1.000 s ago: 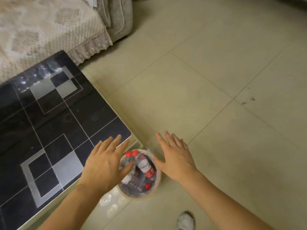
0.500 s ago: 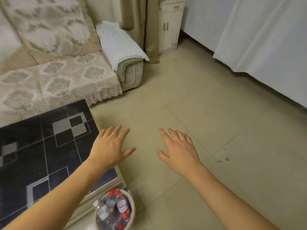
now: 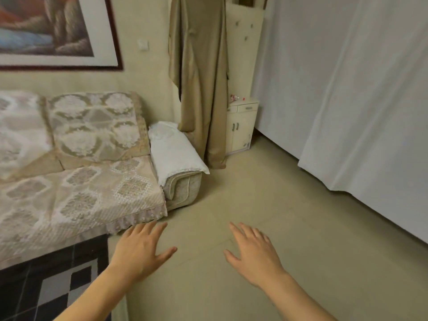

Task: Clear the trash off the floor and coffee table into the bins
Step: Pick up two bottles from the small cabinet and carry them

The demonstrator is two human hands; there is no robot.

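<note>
My left hand hovers palm down with fingers spread, over the corner of the black and silver coffee table at the lower left. My right hand is held the same way over the beige tiled floor, apart from the left hand. Both hands hold nothing. No bin and no trash show in this view.
A sofa with a lace cover stands left, its armrest draped in a white cloth. A tan curtain and a small cream cabinet stand at the back. White drapes line the right side.
The view has lifted from the floor up to the room. The bin of bottles has dropped out of sight below the frame. Both hands stay open and spread.
</note>
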